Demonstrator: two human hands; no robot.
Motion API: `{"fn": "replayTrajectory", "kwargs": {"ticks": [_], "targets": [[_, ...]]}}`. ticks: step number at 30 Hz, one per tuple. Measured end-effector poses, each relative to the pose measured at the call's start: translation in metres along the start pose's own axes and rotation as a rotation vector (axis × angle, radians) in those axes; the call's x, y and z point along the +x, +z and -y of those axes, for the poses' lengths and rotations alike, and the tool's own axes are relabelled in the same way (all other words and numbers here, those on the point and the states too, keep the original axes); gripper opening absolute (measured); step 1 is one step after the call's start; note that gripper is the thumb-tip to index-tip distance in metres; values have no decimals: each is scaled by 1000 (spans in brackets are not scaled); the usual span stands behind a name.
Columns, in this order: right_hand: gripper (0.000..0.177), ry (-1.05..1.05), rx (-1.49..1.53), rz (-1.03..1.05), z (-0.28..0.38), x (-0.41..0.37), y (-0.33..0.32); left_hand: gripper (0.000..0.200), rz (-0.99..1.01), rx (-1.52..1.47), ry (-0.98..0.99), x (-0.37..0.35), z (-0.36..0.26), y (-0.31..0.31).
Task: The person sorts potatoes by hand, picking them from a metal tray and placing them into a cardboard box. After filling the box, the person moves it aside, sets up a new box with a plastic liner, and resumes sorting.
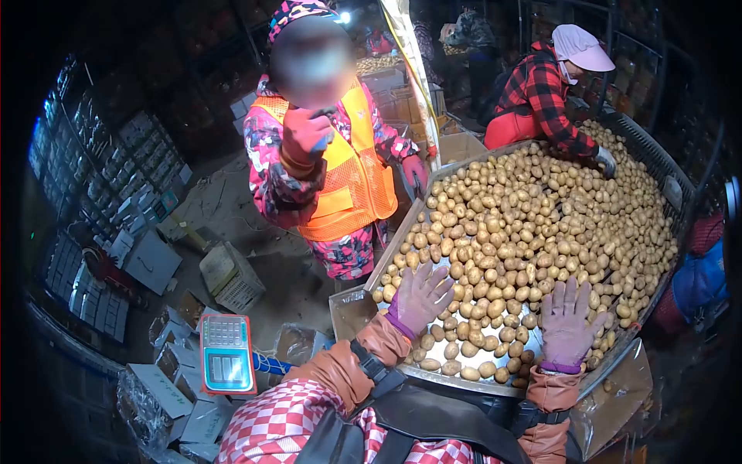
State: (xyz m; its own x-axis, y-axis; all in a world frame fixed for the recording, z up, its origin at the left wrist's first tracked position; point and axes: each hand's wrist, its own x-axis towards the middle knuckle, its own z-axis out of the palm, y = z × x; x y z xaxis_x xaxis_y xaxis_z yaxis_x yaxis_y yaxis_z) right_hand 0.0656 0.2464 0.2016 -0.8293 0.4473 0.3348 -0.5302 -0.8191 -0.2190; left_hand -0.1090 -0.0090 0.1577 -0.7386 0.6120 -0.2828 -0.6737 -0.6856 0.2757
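Many potatoes (541, 224) cover a large sorting table with a raised metal rim (456, 382). My left hand (422, 300), in a dirty pinkish glove with a purple cuff, lies over the table's near left part with its fingers spread. To the right, my right hand (570, 325) wears a matching glove and is also spread flat over the potatoes near the front edge. Neither hand grips anything. Between the two hands, some of the shiny table surface shows among the potatoes.
A person in an orange vest (348, 193) stands left of the table, one gloved hand raised. Another in a checked shirt (545, 100) reaches into the potatoes at the far side. A scale (227, 354), cardboard boxes (158, 394) and a crate (236, 282) are at left.
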Motion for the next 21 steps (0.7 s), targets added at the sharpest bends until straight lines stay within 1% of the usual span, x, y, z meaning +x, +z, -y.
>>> {"fn": "replayTrajectory", "kwargs": {"ticks": [3,8,11,13,14,15,17,18,19,20,21], "targets": [[71,50,3,-39,-10,-2,-6,56,-6,40,-2,-1,4,-13],[68,156,40,44,-26,-4,-5,56,4,133,-67,2,14,-45],[65,206,71,66,-33,-6,-7,55,73,338,-83,3,28,-80],[64,234,94,84,-37,-7,-10,51,56,543,-207,6,35,-101],[63,249,110,101,-38,-8,-12,49,-5,664,-335,9,38,-110],[63,263,126,119,-40,-9,-13,47,-45,763,-358,9,42,-109],[64,267,113,35,-44,-11,-9,44,-122,954,-417,8,50,-106],[65,269,106,-7,-45,-12,-6,45,-110,1018,-348,8,59,-109],[65,285,31,36,-45,-13,-3,46,90,1240,-251,22,68,-143],[64,300,-45,78,-43,-13,1,47,277,1476,-98,35,77,-177],[64,311,-123,118,-43,-8,26,49,425,1667,93,42,83,-193]]}}
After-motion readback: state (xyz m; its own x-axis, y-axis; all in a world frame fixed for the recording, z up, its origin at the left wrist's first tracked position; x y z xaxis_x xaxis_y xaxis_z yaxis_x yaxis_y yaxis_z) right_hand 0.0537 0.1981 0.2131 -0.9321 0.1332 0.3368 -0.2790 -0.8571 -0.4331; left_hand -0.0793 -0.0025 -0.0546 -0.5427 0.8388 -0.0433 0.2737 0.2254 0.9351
